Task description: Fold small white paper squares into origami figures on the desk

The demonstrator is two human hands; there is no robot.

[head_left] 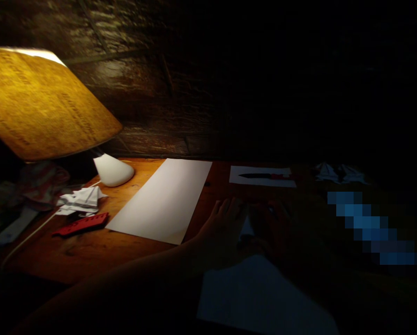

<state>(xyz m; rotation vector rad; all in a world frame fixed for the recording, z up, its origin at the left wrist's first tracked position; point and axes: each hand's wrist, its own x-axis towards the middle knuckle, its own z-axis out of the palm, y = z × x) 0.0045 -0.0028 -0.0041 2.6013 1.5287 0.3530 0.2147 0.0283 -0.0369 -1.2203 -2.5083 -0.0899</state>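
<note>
The scene is very dark, lit only by a lamp at the left. My left hand (225, 230) lies on the wooden desk (89, 251) with its fingers stretched out flat, pressing on a pale sheet of paper (260, 298) that spreads toward me. My right hand (273, 225) is a dim shape just to the right of it, also resting on the paper; its fingers are too dark to make out. A small pale fold of the paper shows between the two hands.
A lamp with a yellow shade (41, 107) and a white base (112, 170) stands at the left. A blank white sheet (162, 200), a red ruler-like tool (82, 224), crumpled paper (81, 200), a sheet with a knife on it (262, 177) and folded paper figures (337, 173) lie on the desk.
</note>
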